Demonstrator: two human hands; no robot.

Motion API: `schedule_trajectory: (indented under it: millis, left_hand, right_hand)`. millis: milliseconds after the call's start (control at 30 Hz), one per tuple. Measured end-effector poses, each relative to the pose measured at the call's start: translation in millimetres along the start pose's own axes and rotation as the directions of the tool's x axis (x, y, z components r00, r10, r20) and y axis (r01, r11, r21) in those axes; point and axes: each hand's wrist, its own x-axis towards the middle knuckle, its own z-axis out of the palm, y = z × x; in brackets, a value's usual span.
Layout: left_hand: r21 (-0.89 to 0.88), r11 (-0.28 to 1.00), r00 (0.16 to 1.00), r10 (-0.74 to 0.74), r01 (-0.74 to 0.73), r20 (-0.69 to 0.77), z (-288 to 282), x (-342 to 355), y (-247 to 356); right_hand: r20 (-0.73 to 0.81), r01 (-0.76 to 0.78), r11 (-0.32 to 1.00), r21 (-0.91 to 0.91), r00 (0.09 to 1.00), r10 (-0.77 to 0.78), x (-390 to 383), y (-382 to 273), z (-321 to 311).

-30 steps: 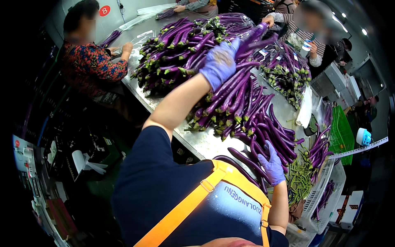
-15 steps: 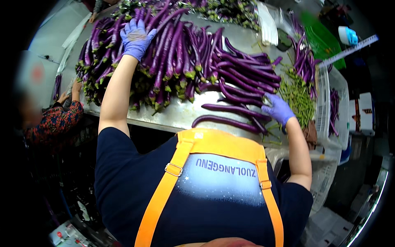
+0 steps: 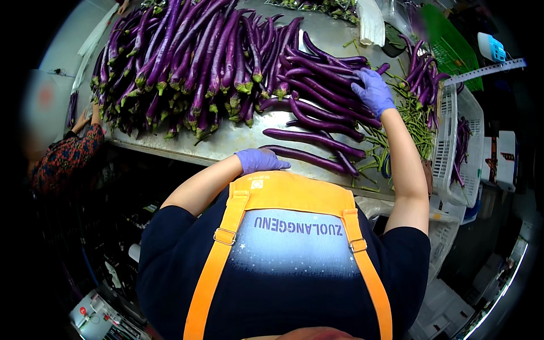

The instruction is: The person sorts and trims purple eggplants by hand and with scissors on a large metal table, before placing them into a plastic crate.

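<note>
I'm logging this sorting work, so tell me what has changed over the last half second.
The left hand has let go of the big eggplant pile and come back toward the body, beside the apron top. The right hand has moved away from the body, along the right ends of the smaller eggplant row. Pile, row and green stems look unchanged.

- A metal table stretches across the scene, its bare surface catching light and its near edge running left to right.
- At the far left, a pale wall carries a blurred red mark.
- To the right stand a green crate, a white slatted crate and a white carton.
- At the near right, a bright strip curves through shadow.
</note>
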Motion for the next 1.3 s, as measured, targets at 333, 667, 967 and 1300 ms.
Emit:
schedule_trajectory:
  millis: [333,667,967,1300]
  left_hand:
    - [-0.975,0.088,0.787,-0.607,0.205,0.110,-58.1,67.8,45.3]
    - [-0.995,-0.090,0.767,-0.634,0.052,0.098,-51.5,92.5,24.0]
    - [-0.993,-0.114,0.739,-0.667,0.032,0.100,-46.1,94.1,14.2]
    - [-0.977,-0.209,0.806,-0.569,0.049,0.162,-52.8,93.7,4.0]
  right_hand:
    - [0.275,-0.228,0.930,0.289,0.950,0.148,23.1,22.4,27.7]
    - [0.204,-0.041,0.911,0.410,0.978,-0.047,67.1,4.7,17.3]
    - [0.347,0.154,0.987,0.038,0.924,-0.157,70.4,-162.6,71.7]
    - [0.463,-0.196,0.907,0.374,0.886,0.001,61.3,-156.2,60.4]
